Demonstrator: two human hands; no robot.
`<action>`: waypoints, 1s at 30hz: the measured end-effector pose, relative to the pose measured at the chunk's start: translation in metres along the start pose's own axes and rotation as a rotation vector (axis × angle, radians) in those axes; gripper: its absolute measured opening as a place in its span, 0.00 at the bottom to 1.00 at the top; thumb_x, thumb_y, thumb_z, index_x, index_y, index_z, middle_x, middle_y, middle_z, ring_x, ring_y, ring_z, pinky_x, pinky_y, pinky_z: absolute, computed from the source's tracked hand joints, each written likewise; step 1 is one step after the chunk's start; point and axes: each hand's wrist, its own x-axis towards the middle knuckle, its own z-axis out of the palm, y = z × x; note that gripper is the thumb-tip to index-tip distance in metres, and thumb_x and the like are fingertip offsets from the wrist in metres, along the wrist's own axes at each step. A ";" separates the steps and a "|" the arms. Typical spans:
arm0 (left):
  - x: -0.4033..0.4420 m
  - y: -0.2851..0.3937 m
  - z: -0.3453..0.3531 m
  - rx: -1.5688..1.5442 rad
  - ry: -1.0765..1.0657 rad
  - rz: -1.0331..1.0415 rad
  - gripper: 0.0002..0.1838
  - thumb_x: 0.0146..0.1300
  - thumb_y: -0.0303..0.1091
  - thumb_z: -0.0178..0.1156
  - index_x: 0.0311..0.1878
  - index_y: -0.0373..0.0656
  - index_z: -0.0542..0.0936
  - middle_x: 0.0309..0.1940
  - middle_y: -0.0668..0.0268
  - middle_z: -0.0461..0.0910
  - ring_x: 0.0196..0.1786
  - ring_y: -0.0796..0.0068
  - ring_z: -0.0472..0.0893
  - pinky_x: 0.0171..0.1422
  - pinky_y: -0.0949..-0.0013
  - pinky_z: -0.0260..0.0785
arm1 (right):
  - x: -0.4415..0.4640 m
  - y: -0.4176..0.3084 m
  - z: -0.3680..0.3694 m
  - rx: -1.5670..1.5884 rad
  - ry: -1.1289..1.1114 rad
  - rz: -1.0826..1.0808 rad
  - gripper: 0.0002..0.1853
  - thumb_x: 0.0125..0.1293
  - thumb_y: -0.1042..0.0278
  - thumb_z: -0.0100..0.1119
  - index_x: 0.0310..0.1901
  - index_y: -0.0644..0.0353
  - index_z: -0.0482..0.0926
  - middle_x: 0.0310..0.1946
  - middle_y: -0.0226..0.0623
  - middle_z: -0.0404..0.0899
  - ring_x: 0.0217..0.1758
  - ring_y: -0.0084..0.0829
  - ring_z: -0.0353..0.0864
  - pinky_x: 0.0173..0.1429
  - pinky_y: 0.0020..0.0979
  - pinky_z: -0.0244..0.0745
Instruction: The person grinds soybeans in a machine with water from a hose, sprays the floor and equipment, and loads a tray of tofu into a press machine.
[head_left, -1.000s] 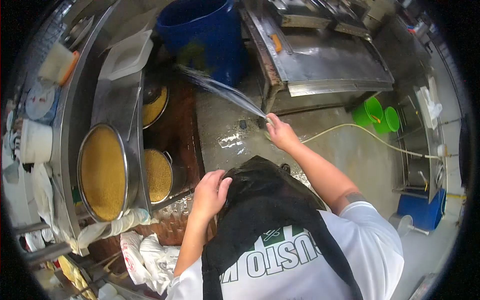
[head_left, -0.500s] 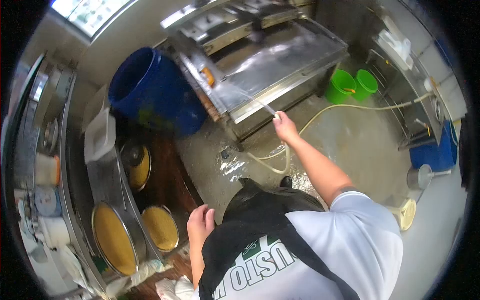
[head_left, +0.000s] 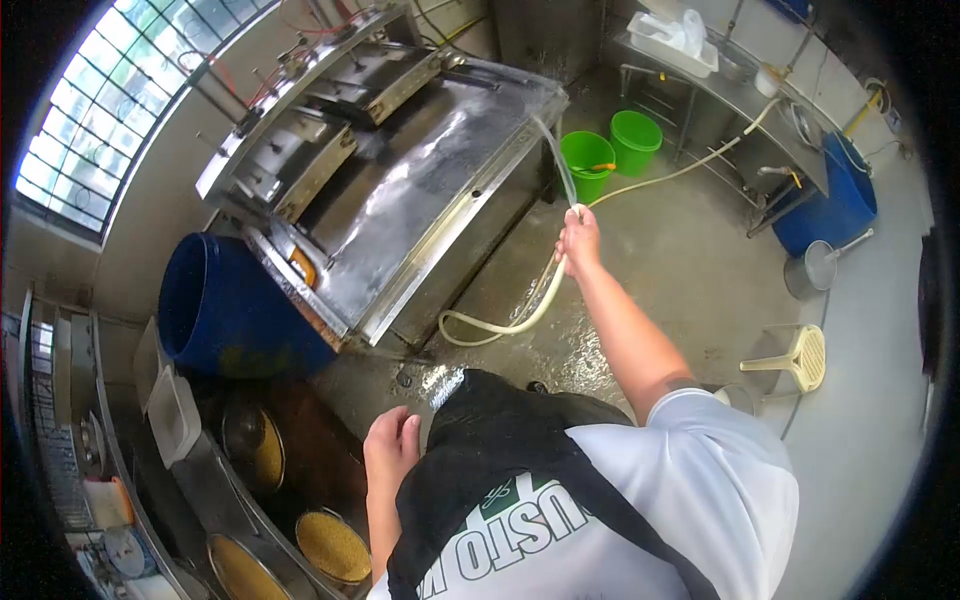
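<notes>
My right hand (head_left: 579, 243) is wrapped round the end of a pale hose (head_left: 540, 305), which loops below it and runs back to the right. Water (head_left: 556, 160) shoots from the hose end up toward the right edge of the wet metal work surface (head_left: 430, 190). My left hand (head_left: 390, 447) hangs in front of the black apron (head_left: 500, 430), empty, its fingers loosely apart. An orange-handled tool (head_left: 303, 267) lies at the left end of the metal surface.
A blue barrel (head_left: 250, 310) stands left. Pots with yellow contents (head_left: 333, 546) are at the lower left. Two green buckets (head_left: 636, 140) stand beyond the hose. A cream stool (head_left: 800, 362), a blue bin (head_left: 825, 205) and a metal side table (head_left: 770, 130) are right.
The view has turned right. My right hand, still holding the hose, has swung the water jet from the blue barrel across to the metal surface's right edge. My left hand stays near the apron.
</notes>
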 end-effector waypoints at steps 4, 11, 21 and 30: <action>0.044 0.038 0.013 0.032 -0.134 0.168 0.11 0.68 0.35 0.65 0.46 0.36 0.83 0.38 0.51 0.84 0.40 0.50 0.84 0.46 0.56 0.76 | 0.022 -0.016 -0.004 0.083 0.030 -0.024 0.14 0.79 0.57 0.50 0.61 0.48 0.67 0.18 0.27 0.63 0.13 0.25 0.64 0.13 0.33 0.63; 0.124 0.034 0.044 0.022 -0.215 0.254 0.12 0.68 0.37 0.65 0.46 0.38 0.83 0.40 0.51 0.84 0.44 0.48 0.84 0.49 0.55 0.77 | 0.029 -0.015 0.063 -0.506 -0.369 0.035 0.18 0.77 0.59 0.52 0.65 0.49 0.72 0.19 0.29 0.69 0.13 0.24 0.68 0.13 0.31 0.66; 0.263 0.055 0.086 -0.136 -0.300 0.308 0.14 0.69 0.40 0.64 0.47 0.38 0.83 0.42 0.51 0.84 0.47 0.47 0.84 0.52 0.54 0.76 | 0.069 -0.066 0.138 -0.689 -0.601 0.059 0.15 0.78 0.56 0.52 0.61 0.47 0.72 0.19 0.26 0.67 0.13 0.23 0.66 0.14 0.31 0.63; 0.288 0.050 0.093 -0.082 -0.292 0.214 0.15 0.70 0.42 0.63 0.48 0.39 0.83 0.43 0.50 0.84 0.48 0.46 0.83 0.53 0.52 0.76 | 0.129 -0.110 0.179 -0.309 -0.382 -0.019 0.12 0.79 0.57 0.51 0.59 0.46 0.69 0.19 0.25 0.66 0.12 0.20 0.64 0.12 0.28 0.61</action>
